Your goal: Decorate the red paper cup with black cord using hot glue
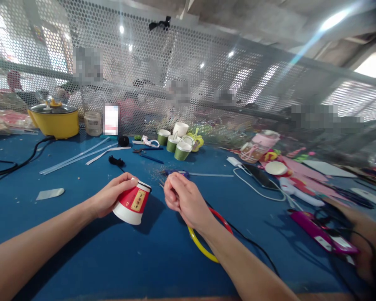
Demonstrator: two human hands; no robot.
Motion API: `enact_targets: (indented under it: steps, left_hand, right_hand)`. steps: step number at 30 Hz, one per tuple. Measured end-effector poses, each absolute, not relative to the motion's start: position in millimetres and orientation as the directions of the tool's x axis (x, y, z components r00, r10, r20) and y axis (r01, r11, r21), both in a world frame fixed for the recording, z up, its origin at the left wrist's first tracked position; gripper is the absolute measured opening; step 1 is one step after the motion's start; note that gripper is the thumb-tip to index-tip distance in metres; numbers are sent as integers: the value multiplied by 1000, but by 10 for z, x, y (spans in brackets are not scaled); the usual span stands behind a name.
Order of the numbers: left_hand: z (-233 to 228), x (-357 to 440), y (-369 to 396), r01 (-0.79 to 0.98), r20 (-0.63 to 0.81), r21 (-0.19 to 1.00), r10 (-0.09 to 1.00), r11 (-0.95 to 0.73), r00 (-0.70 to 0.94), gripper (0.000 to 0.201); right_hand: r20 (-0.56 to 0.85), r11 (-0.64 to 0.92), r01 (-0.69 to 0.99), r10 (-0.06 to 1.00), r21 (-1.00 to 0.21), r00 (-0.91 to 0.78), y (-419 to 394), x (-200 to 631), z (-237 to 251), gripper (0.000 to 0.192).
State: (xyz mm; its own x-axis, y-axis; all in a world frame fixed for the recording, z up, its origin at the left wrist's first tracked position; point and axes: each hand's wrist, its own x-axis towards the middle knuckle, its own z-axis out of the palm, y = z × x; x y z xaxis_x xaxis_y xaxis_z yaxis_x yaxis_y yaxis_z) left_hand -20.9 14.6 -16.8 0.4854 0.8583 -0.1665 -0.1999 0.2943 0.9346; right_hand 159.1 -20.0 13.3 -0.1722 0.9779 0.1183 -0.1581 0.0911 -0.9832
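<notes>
— Paper cup (132, 203) first, since that's the business here: where is it?

— Tilted in my left hand (110, 195), base toward me, mouth pointing away, held just above the blue table (81, 234). My fingers wrap round its side, closed on it. It's smooth paper, a red band with a yellow label, white toward the base.

— And the big things around you?

— Perforated metal screen (207, 83) across the back, the felt-like blue tabletop, a glossy yellow pot (54, 119) far left. Then green cups (175, 144) with white rims, clustered beyond my hands, and a hoop (207, 246), half red and half yellow, under my right wrist.

— Your right hand (183, 198)?

— Curled nearly shut just beside the cup's mouth, fingertips pinched together. Whether something thin sits between them, I can't tell.

— How far along, would you say?

— Early, I'd judge. The cup looks plain, nothing stuck on or cut that I can see. Clear plastic strips (78, 155) lie untouched, well apart to the left.
</notes>
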Motion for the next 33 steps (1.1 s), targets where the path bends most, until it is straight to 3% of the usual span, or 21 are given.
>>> enact_targets:
  steps: [5,14,21,33]
  left_hand:
    - [-159,-226,169,-182,-149,947,865,264,479,24]
    - [-162,-242,195,-187,-146,948,874,258,464,25]
    - [-174,-257,201,-183,-135,953,876,243,463,24]
    - [-171,-256,202,-168,-148,954,876,250,459,24]
  right_hand:
    - [134,130,-37,976,-991,-171,-189,1611,86,12]
    - [143,153,47,975,-987,-172,-174,1598,85,10]
    - [37,43,30,984,-999,-176,-193,1578,95,17]
    - [22,6,-65,967,-998,-253,-190,1585,64,5]
